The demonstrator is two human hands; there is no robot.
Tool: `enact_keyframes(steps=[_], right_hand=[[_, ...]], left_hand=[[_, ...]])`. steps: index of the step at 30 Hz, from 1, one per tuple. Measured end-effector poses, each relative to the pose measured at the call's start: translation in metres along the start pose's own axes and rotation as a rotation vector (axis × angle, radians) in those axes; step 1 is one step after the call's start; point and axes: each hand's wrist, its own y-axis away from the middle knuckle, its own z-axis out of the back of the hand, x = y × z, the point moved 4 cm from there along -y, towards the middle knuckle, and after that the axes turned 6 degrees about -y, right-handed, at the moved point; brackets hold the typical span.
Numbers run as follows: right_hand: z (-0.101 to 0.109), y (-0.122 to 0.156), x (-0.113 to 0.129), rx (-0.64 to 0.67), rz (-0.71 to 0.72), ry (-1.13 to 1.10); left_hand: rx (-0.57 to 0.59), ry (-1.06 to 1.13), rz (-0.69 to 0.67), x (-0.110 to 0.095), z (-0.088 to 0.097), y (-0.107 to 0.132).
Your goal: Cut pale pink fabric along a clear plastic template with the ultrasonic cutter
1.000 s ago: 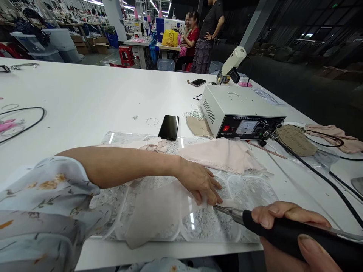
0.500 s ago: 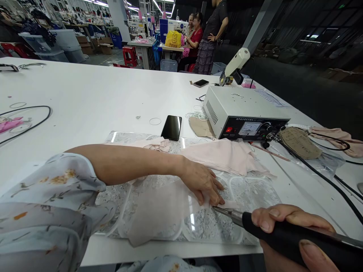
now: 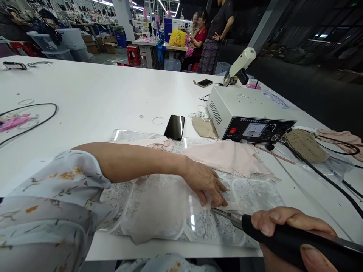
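My left hand (image 3: 206,184) lies over a thin pale pink fabric piece (image 3: 160,211), fingers spread and fingertips pressing its narrow right end. The fabric rests on a clear, grey-mottled board (image 3: 214,228) with rounded outlines. My right hand (image 3: 295,230) grips the black handle of an ultrasonic cutter (image 3: 252,226). Its slim metal tip touches or nearly touches the fabric's edge, just below my left fingertips; exact contact is too small to tell. Behind my left hand lies a heap of pale pink fabric (image 3: 227,156), and a smaller bunch (image 3: 160,144) sits beyond my forearm.
A grey control box (image 3: 252,113) with a dial stands at the right, its black cable (image 3: 329,181) running down the right side. Near it are a phone (image 3: 174,127) and brown card templates (image 3: 204,127) (image 3: 307,145). Several people (image 3: 217,41) are beyond the table.
The view has shifted slightly, so table items appear a little further right. Both hands and the cutter hold nearly the same place at the fabric's edge.
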Motion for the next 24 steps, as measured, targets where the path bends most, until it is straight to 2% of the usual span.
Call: enact_keyframes(steps=[3, 6, 8, 13, 16, 21, 24], right_hand=[[-0.004, 0.001, -0.001, 0.017, 0.008, -0.008], [-0.005, 0.0, -0.002, 0.035, 0.019, 0.002], [-0.006, -0.001, -0.002, 0.039, 0.028, 0.005], [-0.01, -0.005, -0.002, 0.09, 0.033, 0.007], [-0.005, -0.002, -0.003, 0.05, 0.003, -0.01], [0.017, 0.005, -0.002, -0.136, -0.023, -0.039], [0.023, -0.001, -0.002, -0.171, 0.016, -0.05]], left_hand=[[0.019, 0.014, 0.034, -0.004, 0.004, -0.003], [0.129, 0.083, 0.145, -0.005, 0.005, -0.005], [0.162, 0.094, 0.182, -0.004, 0.005, -0.005], [0.042, -0.054, -0.007, -0.001, -0.001, -0.002], [0.009, -0.062, -0.016, 0.0, -0.003, 0.0], [0.016, -0.012, 0.167, -0.019, 0.011, 0.007], [-0.029, -0.13, 0.395, -0.04, 0.02, 0.014]])
